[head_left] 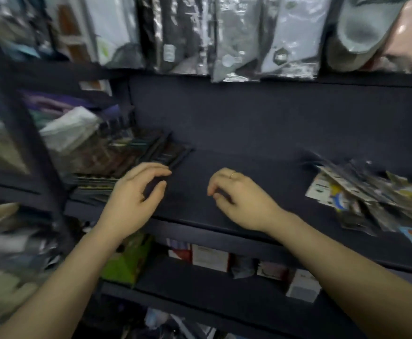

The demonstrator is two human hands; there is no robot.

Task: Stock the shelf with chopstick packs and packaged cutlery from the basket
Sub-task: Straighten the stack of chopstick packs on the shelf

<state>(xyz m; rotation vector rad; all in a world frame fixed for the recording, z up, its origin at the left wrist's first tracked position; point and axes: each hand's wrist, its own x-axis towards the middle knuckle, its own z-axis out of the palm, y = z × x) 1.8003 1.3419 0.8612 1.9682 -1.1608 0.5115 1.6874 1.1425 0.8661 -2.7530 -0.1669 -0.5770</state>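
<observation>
Neither hand grips anything: the left hand (pixel 136 192) hangs over the dark shelf (pixel 261 172) with fingers loosely spread, its fingertips (pixel 162 171) just at the near end of the chopstick packs (pixel 151 155), though blur hides whether they touch. The right hand (pixel 236 194) hovers near the middle of the shelf, fingers loosely curled downward and holding nothing, a ring (pixel 233 175) on one finger. The chopstick packs lie in a flat stack at the left end of the shelf, dark and long, angled toward the back. A loose pile of colourful packets (pixel 371 199) lies at the right end, well apart from both hands. Bagged goods (pixel 236 40) stand on the shelf above, and small boxes (pixel 209 256) sit on the one below.
</observation>
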